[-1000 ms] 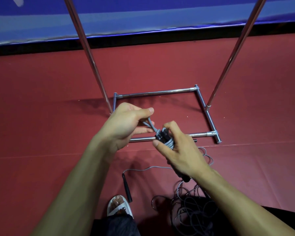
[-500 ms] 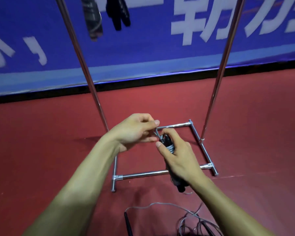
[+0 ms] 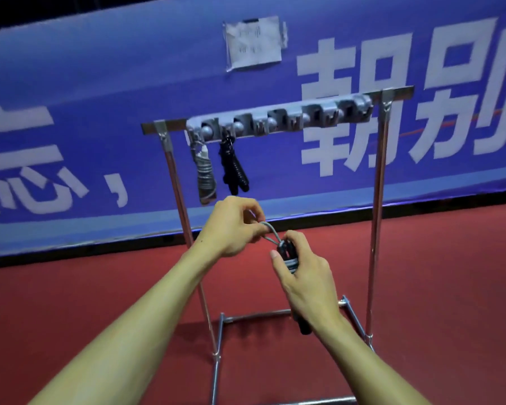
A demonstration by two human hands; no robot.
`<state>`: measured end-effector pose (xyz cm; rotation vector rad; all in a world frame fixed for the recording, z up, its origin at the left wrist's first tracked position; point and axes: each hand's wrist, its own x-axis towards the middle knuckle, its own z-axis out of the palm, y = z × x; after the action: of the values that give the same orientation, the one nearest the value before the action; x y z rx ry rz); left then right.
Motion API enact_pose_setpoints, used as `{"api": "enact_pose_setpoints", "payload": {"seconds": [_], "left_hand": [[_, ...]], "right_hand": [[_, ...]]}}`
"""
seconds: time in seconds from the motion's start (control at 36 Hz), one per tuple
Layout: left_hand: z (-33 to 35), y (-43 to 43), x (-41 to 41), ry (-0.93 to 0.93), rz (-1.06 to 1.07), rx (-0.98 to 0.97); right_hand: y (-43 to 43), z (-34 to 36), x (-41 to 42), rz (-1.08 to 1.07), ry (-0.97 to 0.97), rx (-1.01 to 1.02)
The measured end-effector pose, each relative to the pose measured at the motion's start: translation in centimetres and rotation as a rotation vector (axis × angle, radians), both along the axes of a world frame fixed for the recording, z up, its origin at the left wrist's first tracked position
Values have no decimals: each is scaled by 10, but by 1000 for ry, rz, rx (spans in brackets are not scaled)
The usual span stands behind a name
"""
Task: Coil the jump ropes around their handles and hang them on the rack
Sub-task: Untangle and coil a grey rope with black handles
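raised toward the rack, right grip clasps coiled rope; left grip pinches its loop.

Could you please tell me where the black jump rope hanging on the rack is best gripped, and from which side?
Probably round its coiled handles, at mid-length, coming from the front right: the black jump rope hangs nearly upright from the rack's hook strip, free below, and the grey bundle hangs close on its left.
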<state>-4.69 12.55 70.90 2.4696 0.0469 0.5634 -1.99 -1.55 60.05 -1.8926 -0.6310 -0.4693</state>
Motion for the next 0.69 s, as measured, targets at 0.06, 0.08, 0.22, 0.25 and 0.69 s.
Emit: {"api": "enact_pose_setpoints", "payload": {"seconds": [0.06,0.08,0.22,0.25,0.69], "left_hand": [[15,4,14,-33,-1,49],[23,7,21,-33,-12,58],[66,17,54,7,-47,54],[75,18,61,9,-47,61],[168,64,155,-201,49,244]], "right_hand": [[3,10,13,10,-8,2],[6,14,21,17,-5,6],[17,43,61,58,-10,38],[20,50,69,63,-13,53],[100,132,172,72,-7,235]]}}
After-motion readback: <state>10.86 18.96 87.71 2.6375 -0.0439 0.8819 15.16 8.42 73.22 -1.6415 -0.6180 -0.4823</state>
